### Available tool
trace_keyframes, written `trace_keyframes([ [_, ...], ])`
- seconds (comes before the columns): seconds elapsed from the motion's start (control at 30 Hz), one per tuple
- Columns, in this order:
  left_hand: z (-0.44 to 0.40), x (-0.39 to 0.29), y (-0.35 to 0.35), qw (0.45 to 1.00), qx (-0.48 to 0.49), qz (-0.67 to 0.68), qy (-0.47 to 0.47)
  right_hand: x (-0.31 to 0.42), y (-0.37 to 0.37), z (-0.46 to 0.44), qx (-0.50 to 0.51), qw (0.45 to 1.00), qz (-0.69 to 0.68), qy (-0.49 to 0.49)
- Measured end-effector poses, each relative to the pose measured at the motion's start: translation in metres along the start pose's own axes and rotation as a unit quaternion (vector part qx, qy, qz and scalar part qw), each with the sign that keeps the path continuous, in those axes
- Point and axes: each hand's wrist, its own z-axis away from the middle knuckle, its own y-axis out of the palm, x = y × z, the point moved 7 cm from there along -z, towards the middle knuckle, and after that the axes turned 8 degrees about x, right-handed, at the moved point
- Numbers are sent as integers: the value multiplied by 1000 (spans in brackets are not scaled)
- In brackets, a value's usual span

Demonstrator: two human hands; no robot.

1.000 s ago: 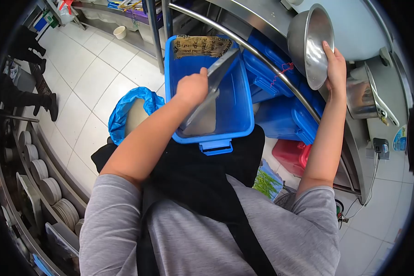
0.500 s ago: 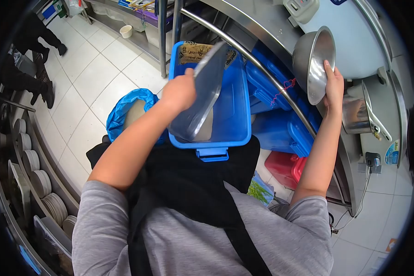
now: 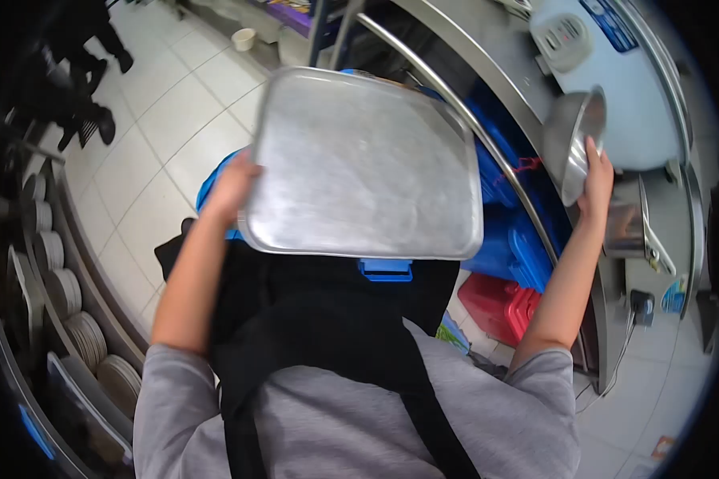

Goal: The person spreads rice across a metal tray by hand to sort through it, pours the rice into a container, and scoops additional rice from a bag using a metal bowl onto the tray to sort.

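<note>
My left hand [image 3: 233, 188] is closed on the left edge of a rectangular metal tray [image 3: 367, 164]. The tray lies flat over a blue plastic bin and hides nearly all of it; only its front latch [image 3: 386, 270] and bits of rim show. Whether the tray rests on the bin, I cannot tell. On the right, my right hand [image 3: 597, 182] grips a stainless steel bowl [image 3: 566, 144] by its side, thumb at the rim. The bowl is tipped on its side, above the steel counter edge.
A blue bag [image 3: 216, 182] stands left of the bin. A metal rail [image 3: 455, 112] runs along the counter, with a red bin [image 3: 495, 307] below. A rice cooker [image 3: 603, 72] and a metal pot [image 3: 625, 227] are at right. Stacked plates [image 3: 84, 335] fill the left shelf; people stand upper left.
The tray has swung down from a steep tilt to lie flat, covering the bin's inside. My left hand has moved left and lower with it. The bowl stays in my right hand, slightly lower right.
</note>
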Motion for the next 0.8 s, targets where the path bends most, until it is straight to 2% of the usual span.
trace_keyframes([
  [0.07,-27,54,26,997,46,65,16,-3,2,2,16,1000,-19,6],
  [0.13,-11,49,55,983,58,174,17,10,31,22,41,998,-41,-9],
  [0.23,-22,83,56,981,70,182,-8,-11,93,48,146,988,-46,30],
  [0.27,-24,79,46,998,7,0,63,-24,117,59,169,984,-22,48],
  [0.3,-21,70,40,973,-55,-184,129,-34,147,71,193,979,-3,60],
  [0.33,-16,63,38,974,-57,-181,126,-46,177,83,215,974,15,73],
  [0.4,20,3,33,933,-87,-226,267,-79,228,100,263,948,153,88],
  [0.43,40,-21,26,934,-87,-225,264,-88,255,112,263,943,186,79],
  [0.47,54,-34,30,978,45,-67,192,-94,282,125,263,937,219,70],
  [0.5,63,-35,41,974,174,94,111,-95,310,137,284,939,189,39],
  [0.53,62,-33,37,974,171,96,110,-93,334,149,306,939,158,6],
  [0.6,61,-29,7,986,44,15,161,-89,367,165,332,933,135,21],
  [0.67,53,5,-29,993,-22,92,66,-83,384,172,358,926,113,37],
  [0.73,53,21,-71,991,-99,72,50,-81,399,178,391,897,-155,134],
  [0.8,43,45,-121,984,-170,-14,58,-102,389,159,376,908,-140,118],
])
